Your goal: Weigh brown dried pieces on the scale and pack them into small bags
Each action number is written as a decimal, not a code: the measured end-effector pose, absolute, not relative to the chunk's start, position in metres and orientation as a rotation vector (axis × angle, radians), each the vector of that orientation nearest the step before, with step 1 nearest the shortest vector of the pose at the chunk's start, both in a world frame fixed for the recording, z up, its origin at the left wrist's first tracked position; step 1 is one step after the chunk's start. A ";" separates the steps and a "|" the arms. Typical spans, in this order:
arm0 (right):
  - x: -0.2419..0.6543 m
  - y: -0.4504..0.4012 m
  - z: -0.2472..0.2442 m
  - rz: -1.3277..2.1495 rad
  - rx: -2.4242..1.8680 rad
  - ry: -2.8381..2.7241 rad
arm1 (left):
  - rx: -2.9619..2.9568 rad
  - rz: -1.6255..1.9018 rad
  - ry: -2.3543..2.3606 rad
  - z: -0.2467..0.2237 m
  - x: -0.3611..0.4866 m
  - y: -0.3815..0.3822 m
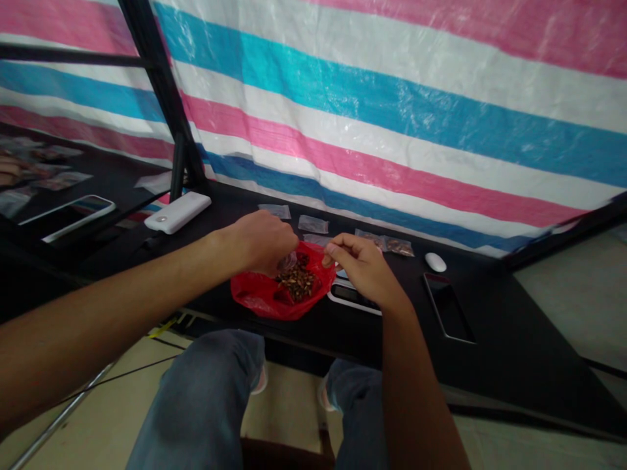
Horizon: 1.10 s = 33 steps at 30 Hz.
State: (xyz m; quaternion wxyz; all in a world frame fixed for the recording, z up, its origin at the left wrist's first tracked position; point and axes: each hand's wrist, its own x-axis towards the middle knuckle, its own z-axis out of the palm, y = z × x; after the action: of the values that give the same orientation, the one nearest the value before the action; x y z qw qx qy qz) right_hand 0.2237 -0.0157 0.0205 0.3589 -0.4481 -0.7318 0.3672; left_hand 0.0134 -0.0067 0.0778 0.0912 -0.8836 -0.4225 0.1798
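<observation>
A red plastic bag point(255, 307) lies spread wide on the black table, with a heap of small brown, seed-like pieces point(297, 282) inside. Over its far left part, my left hand point(267, 241) is closed, knuckles up, on what looks like a small clear plastic bag point(288, 262) just above the heap. At the bag's right rim, my right hand point(360, 264) is closed in a pinch; what its fingertips hold, if anything, is too small to make out. Partly beneath that hand sits a white digital scale point(345, 297) with a dark display.
Small clear bags point(313, 224) lie along the back, and filled ones point(399, 247) farther right. A white mouse-shaped object point(435, 262) and a phone point(448, 307) are at right. A white power bank point(179, 212) lies left, near a black frame post point(161, 91). A striped sheet point(392, 130) hangs behind.
</observation>
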 end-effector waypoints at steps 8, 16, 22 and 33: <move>0.222 -0.022 0.011 0.713 -1.468 -2.134 | -2.620 0.527 -1.226 0.080 0.015 -0.010; 0.206 -0.037 0.024 0.357 -2.001 -2.457 | -2.619 0.523 -1.202 0.076 0.017 -0.008; 0.204 -0.037 0.024 0.288 -2.063 -2.452 | -2.607 0.525 -1.241 0.080 0.017 -0.009; 0.213 -0.036 0.032 0.399 -1.868 -2.193 | -2.691 0.501 -1.263 0.088 0.015 -0.010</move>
State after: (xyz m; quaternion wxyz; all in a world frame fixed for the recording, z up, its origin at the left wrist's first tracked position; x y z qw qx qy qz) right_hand 0.2131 -0.0361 0.0317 0.1167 -0.6379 -0.7489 0.1363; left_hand 0.0149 -0.0102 0.0876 0.0636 -0.8909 -0.4180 0.1660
